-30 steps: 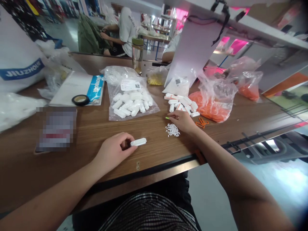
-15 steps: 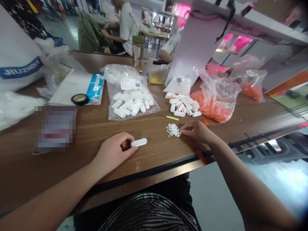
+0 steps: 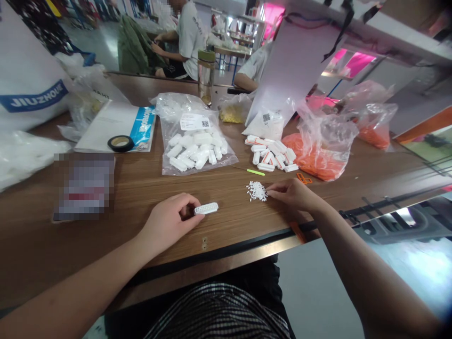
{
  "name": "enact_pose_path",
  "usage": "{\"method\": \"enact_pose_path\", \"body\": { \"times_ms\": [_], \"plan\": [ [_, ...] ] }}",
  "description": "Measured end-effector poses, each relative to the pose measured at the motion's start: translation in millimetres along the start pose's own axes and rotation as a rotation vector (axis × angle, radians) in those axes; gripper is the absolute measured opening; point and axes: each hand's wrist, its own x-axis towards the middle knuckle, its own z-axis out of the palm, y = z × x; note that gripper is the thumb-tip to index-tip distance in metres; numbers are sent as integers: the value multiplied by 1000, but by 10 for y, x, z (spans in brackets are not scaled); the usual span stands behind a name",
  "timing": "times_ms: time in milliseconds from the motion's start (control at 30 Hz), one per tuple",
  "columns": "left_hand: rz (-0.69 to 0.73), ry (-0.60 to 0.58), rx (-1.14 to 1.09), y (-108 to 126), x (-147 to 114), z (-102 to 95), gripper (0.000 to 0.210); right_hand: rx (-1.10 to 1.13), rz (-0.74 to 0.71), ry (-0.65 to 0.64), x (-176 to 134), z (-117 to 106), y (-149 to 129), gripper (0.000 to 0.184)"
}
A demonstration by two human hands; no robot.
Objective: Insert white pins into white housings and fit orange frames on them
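Note:
My left hand point(image 3: 175, 215) pinches a white multi-hole connector housing point(image 3: 206, 208) between thumb and fingers, its rows of small holes facing up. To the right, my right hand point(image 3: 291, 193) has its fingertips pressed together at the right edge of a heap of tiny white plugs point(image 3: 256, 190). Whether a plug is between those fingertips is too small to tell. Just beyond the heap lies a thin tool with a bright green handle point(image 3: 255, 172). Farther back, more white housings, some with orange strips, form a loose pile point(image 3: 271, 153).
A clear bag of white housings point(image 3: 197, 141) lies behind my left hand. Bags of orange parts point(image 3: 318, 157) stand right, near loose orange pieces point(image 3: 304, 178). Black tape point(image 3: 120, 143) rests on papers point(image 3: 95, 129) at left; a bottle point(image 3: 205, 77) stands behind. Another person point(image 3: 187, 42) sits beyond.
The whole view has shifted slightly, moving things a little to the right in the picture. Both hands keep nearly the same pose: the left on the housing, the right at the heap's edge.

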Motion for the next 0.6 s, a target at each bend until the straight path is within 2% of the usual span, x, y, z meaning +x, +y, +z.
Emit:
{"method": "enact_pose_path", "body": {
  "times_ms": [133,300,400,533,600],
  "plan": [
    [21,18,-10,-15,0,14,17,-5,-13,28,0,21,21,21],
    [41,26,-41,44,-20,5,12,-176,18,99,-59,42,71,17],
    [70,35,-53,73,-27,-10,11,-226,40,145,-73,12,3,17],
    [79,47,-56,78,-27,-22,11,-114,-154,264,-56,143,-437,21],
    [78,49,-63,78,-29,-21,10,-13,-289,218,-28,344,-772,16]
  ]
}}
